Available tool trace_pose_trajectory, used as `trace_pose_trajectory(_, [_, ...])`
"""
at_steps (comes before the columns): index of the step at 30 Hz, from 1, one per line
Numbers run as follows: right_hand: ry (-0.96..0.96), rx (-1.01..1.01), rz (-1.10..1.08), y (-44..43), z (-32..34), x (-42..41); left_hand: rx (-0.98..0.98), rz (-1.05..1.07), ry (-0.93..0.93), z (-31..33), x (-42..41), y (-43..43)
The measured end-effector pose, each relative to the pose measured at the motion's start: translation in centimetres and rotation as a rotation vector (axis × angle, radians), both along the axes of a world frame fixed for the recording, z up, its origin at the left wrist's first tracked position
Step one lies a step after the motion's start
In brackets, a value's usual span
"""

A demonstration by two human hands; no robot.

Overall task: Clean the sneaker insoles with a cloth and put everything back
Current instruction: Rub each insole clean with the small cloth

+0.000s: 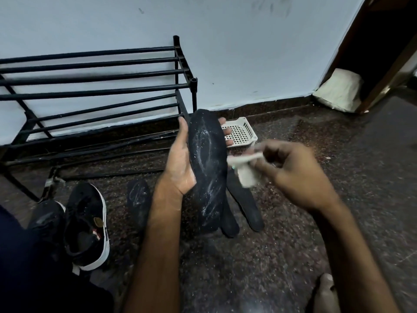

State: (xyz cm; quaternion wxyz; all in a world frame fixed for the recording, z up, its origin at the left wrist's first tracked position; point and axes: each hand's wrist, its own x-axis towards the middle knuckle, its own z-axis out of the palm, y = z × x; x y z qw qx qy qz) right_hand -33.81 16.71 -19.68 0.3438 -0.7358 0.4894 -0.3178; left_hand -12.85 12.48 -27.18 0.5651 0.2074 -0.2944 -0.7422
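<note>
My left hand (180, 159) grips a black insole (208, 168) streaked with white dust, holding it upright above the floor. My right hand (291, 175) pinches a small white cloth (246, 170) just right of the insole's edge; the hand is motion-blurred. Three more black insoles lie on the floor: one to the left (138, 199) and two behind the held one (247, 204) (229, 222). A black sneaker with a white sole (86, 224) lies at lower left, with a second black sneaker (47, 216) beside it, partly hidden.
A black metal shoe rack (94, 91) stands against the white wall at left. A small white plastic basket (240, 132) sits on the dark speckled floor behind my left hand. A cream sack (338, 90) leans by a dark door frame at right. My foot (325, 294) shows at bottom right.
</note>
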Motion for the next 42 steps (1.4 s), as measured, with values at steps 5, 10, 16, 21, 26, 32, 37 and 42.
trace_pose_trajectory(5, [-0.129, -0.578, -0.432, -0.5, -0.7, 3.3, 0.056, -0.083, -0.075, -0.5, -3.3, 0.7])
trace_pose_trajectory(10, [0.067, -0.343, -0.019, 0.2, -1.5, 3.8, 0.091, -0.061, -0.029, -0.4, -3.9, 1.2])
trace_pose_trajectory(16, [0.008, -0.065, 0.032, -0.1, -0.9, 0.3, 0.101, -0.029, 0.035, -0.7, -2.7, 0.9])
trace_pose_trajectory(21, [0.023, -0.374, -0.178, -0.5, -1.2, 2.6, 0.099, -0.033, 0.085, -0.6, -3.4, 0.9])
trace_pose_trajectory(26, [0.267, 0.353, 0.433, 1.0, -1.6, 0.9, 0.083, 0.024, 0.064, -0.3, -3.0, 0.2])
trace_pose_trajectory(32, [0.169, 0.028, 0.122, 0.0, -3.1, 0.1, 0.098, 0.139, 0.083, -1.0, -1.0, -0.4])
trace_pose_trajectory(37, [0.623, 0.309, 0.466, 1.9, -7.6, 1.7, 0.056, 0.156, 0.148, -1.6, 1.7, -1.6])
trace_pose_trajectory(42, [0.329, 0.261, 0.245, 1.1, -4.4, 0.6, 0.047, 0.141, 0.142, -1.8, 2.3, -1.7])
